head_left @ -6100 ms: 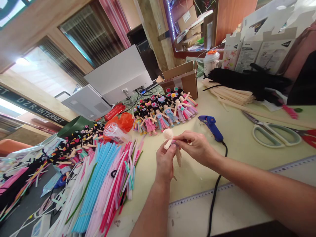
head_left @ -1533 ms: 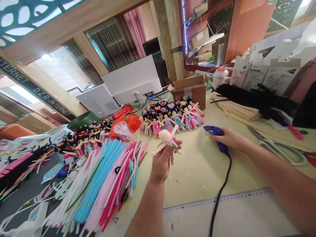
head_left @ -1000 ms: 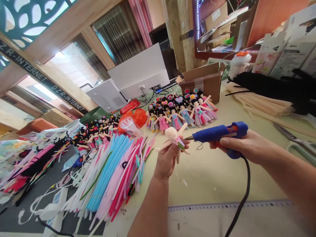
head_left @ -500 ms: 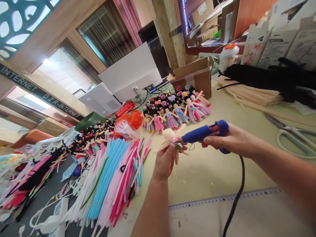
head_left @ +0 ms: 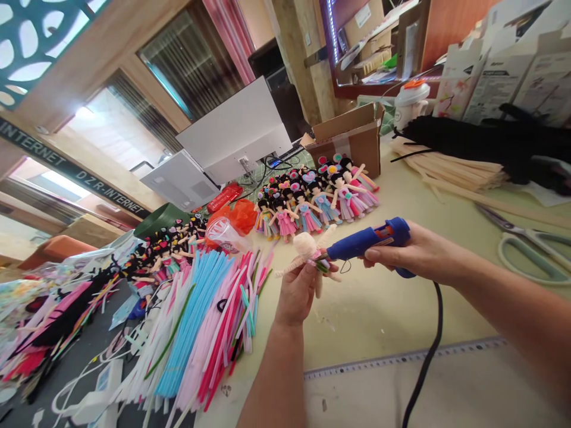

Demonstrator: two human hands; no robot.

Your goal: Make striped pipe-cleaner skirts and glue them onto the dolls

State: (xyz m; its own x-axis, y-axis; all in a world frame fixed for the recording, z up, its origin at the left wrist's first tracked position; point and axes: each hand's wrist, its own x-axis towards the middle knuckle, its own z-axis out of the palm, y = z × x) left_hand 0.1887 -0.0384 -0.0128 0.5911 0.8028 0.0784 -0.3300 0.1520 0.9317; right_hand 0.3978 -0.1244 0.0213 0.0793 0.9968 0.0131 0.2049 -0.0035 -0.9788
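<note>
A cream pipe-cleaner doll (head_left: 305,245) with a round bald head and short pink, white and green strands at its body is pinched in my left hand (head_left: 296,292). My right hand (head_left: 413,255) grips a blue glue gun (head_left: 368,241) by its handle. The gun's nozzle points left and meets the doll's body; whether it touches cannot be made out exactly. A black cord hangs from the gun down over the table's front edge.
Finished dolls (head_left: 307,202) stand before a cardboard box (head_left: 350,142). Coloured pipe cleaners (head_left: 191,327) lie at left, near a plastic cup (head_left: 225,235). Scissors (head_left: 526,244) and black and cream pipe cleaners (head_left: 464,169) lie at right. A ruler strip (head_left: 401,358) runs along the front.
The view has shifted very slightly. Both hands, the doll and the glue gun keep nearly the same places.
</note>
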